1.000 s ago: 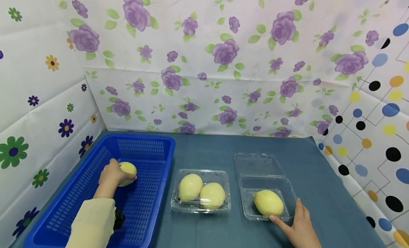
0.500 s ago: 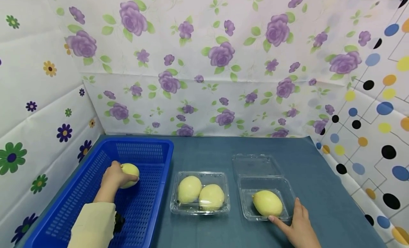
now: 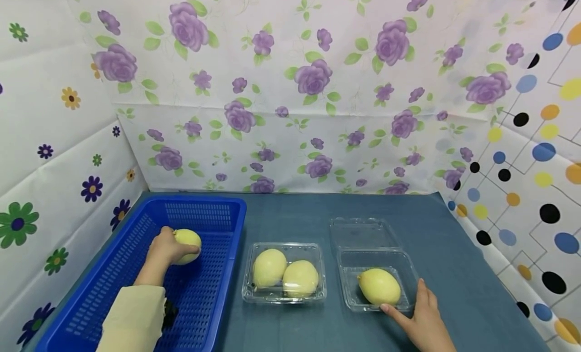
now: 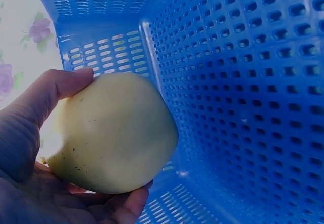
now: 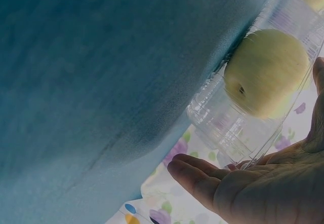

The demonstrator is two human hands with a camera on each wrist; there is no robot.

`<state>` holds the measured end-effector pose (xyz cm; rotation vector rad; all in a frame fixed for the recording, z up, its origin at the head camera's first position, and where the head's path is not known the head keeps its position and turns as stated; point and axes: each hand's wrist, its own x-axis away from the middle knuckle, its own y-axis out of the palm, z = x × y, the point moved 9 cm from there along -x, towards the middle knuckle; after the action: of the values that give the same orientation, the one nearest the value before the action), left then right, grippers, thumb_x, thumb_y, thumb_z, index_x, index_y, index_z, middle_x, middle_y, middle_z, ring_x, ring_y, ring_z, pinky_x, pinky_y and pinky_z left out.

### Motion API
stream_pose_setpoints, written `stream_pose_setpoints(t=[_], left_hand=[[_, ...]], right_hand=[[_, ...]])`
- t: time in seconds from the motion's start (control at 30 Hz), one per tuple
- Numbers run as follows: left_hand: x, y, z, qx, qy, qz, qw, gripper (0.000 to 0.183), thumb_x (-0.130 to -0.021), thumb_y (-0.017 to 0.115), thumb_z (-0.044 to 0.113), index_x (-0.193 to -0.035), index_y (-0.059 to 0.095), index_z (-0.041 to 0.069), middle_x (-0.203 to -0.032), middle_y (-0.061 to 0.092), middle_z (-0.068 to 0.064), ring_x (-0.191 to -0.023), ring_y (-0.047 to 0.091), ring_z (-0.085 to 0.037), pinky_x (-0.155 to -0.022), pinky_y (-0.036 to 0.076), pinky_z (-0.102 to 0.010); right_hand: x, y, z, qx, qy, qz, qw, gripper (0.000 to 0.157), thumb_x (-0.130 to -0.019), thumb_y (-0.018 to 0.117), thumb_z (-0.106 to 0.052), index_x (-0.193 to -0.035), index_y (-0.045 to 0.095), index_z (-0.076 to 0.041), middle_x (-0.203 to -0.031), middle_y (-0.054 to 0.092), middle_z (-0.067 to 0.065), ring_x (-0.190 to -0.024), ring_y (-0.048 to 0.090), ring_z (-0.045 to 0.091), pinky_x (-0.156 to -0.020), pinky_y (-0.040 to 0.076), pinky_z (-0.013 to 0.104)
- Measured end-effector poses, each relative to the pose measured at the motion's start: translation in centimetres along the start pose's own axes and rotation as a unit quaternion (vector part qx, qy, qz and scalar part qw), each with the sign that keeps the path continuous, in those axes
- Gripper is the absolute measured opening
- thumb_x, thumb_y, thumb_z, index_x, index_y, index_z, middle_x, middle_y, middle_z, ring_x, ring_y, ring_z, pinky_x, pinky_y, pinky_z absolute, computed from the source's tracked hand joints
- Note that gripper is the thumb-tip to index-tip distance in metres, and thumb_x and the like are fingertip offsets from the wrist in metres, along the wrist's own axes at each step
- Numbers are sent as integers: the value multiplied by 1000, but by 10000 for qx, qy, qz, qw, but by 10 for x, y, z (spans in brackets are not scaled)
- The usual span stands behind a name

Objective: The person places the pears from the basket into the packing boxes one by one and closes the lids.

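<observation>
My left hand [image 3: 165, 248] grips a pale yellow melon [image 4: 116, 133] inside the blue basket [image 3: 239, 226], with the thumb on one side and the fingers curled beneath it in the left wrist view. The melon hangs over the perforated basket floor. At the right, an open clear plastic clamshell box [image 3: 404, 264] lies with its lid [image 3: 365, 233] folded back. One melon [image 3: 380, 286] sits in its base. My right hand [image 3: 426, 319] rests at the box's near right corner, thumb at the front rim and straight fingers along the right side.
Between basket and open box stands a closed clear clamshell box [image 3: 322, 291] holding two melons [image 3: 270, 268]. A small dark item [image 3: 170, 313] shows by the left sleeve in the basket. Patterned cloth walls [image 3: 281, 140] enclose the blue-green table [image 3: 290, 211] on three sides.
My left hand has carried the melon slightly to the right within the basket. The right hand stays at the open box. The whole head view has shifted a little.
</observation>
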<state>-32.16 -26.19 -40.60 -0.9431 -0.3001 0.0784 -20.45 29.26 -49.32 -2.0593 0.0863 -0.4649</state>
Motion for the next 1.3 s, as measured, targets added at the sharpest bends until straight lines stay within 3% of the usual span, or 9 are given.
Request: stream_pose_setpoints(t=[0.8,1.0,1.3], left_hand=[[3,-3,13,263,159,20,9995,91,-79,71,30,-137,21,-20,-125,39,-43,-110,45,-54,-87,44,-58],[5,-3,14,311,69,-24,9995,94,-80,70,32,-139,17,-19,-128,36,-44,-112,42,-55,-87,44,-59],[11,-9,18,509,2,327,9982,93,-80,71,33,-140,19,-17,-127,37,-43,-112,42,-54,-87,44,-60]], right_hand=[[2,-5,-2,-48,-1,-88,9999,129,-78,55,-72,-141,-10,20,-135,6,51,-121,22,67,-86,39,68],[3,-4,-3,-22,-12,-60,10000,130,-77,56,-73,-141,-9,20,-136,6,50,-121,23,67,-86,39,68],[4,-3,-5,-69,-12,-22,10000,131,-76,56,-74,-142,-10,18,-138,6,49,-122,23,66,-87,38,69]])
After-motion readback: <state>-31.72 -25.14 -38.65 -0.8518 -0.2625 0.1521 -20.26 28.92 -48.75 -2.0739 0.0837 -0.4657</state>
